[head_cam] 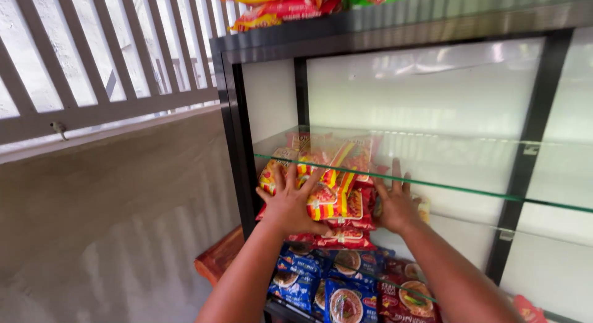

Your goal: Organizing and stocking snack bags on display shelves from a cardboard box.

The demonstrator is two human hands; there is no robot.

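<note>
The right stretch of the clear glass shelf [469,190] lies bare, with open room beneath it. At the left, a stack of red and yellow noodle packets [336,193] fills the space against the black metal cabinet frame [238,144]. Blue noodle packets [309,280] crowd the level below.

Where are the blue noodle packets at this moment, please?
In the head view, the blue noodle packets lie low in the cabinet, left of centre, under the red packets.

The noodle packets [333,193] stacked at the left end of the glass shelf [469,190] are red, yellow and orange. Below them sit blue packets [309,280] and dark red ones [407,295]. The cabinet frame [230,113] is black, its back panel [420,94] white, the glass edge greenish.
</note>
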